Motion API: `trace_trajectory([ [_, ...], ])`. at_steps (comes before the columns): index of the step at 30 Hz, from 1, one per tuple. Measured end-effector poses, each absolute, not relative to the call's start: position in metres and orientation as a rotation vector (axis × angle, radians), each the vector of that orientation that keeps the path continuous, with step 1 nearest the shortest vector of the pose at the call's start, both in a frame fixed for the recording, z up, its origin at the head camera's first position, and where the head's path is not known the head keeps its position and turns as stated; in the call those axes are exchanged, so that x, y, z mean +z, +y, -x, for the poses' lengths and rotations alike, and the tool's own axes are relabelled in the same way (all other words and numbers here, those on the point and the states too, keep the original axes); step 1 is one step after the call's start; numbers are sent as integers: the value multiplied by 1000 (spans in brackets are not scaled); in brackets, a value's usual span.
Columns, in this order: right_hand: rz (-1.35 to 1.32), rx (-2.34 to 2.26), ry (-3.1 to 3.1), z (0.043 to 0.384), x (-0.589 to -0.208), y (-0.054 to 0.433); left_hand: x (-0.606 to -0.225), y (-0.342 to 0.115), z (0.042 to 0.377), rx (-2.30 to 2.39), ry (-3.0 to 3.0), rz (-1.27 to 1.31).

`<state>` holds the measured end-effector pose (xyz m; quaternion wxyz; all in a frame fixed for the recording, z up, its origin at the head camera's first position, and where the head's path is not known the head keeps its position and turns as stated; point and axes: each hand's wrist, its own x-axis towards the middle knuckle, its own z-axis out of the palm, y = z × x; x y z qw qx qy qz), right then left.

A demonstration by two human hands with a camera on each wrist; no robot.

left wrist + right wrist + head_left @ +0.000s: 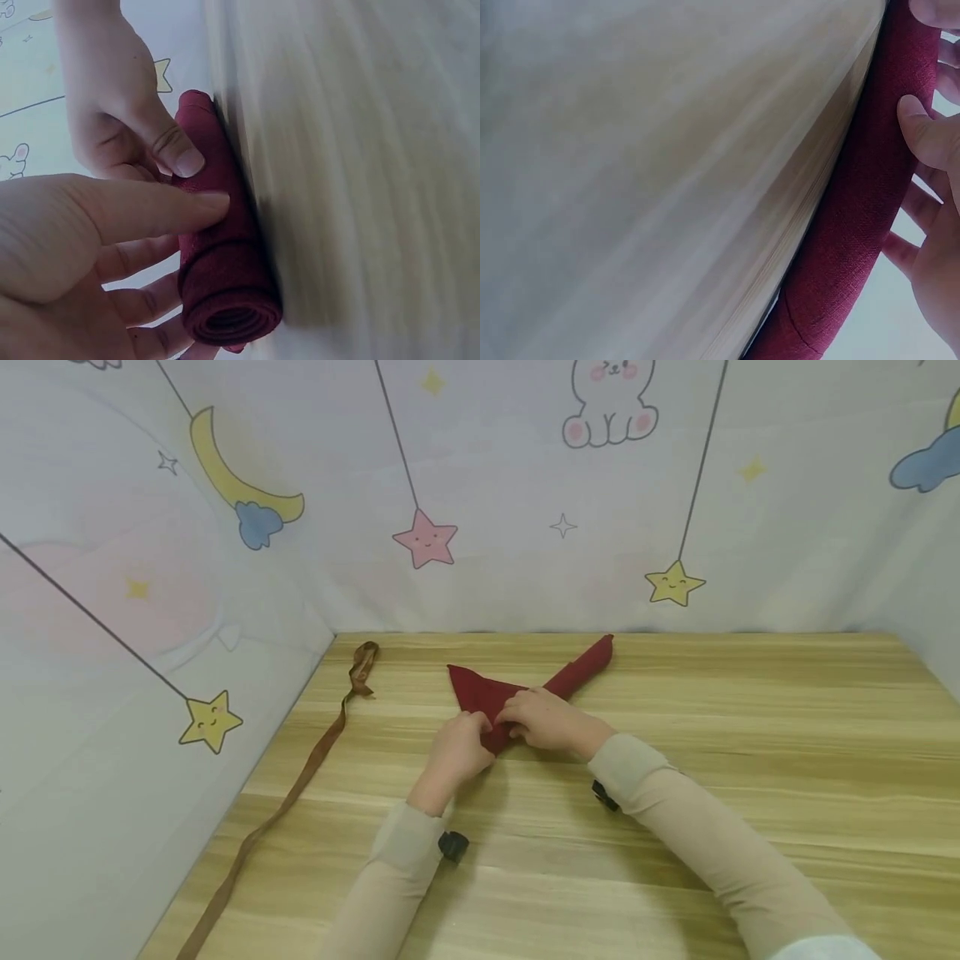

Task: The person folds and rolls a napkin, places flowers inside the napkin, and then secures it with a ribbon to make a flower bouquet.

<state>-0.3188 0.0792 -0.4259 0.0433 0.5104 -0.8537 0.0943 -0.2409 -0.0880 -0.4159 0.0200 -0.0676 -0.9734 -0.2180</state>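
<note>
A dark red cloth napkin lies on the table, partly rolled into a tube, with a flat pointed corner spread at the back left. The roll runs diagonally toward the back right. My left hand grips its near end, thumb on the near side and fingers behind. Beside it my right hand holds the middle of the roll the same way. In the left wrist view the spiral end of the roll shows below the left thumb. The right wrist view shows the right thumb pressing the cloth.
A long brown ribbon with a bunched end trails along the table's left side. Behind stands a pale fabric backdrop printed with stars and a moon. The wooden table extends to the right. A small black device is at the left wrist.
</note>
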Motion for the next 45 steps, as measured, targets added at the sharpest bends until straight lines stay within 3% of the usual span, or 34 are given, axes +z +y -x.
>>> trace_trajectory([
  [45,-1528,383,-2559,332,-426,67,-417,-94,258,-695,-2978,77],
])
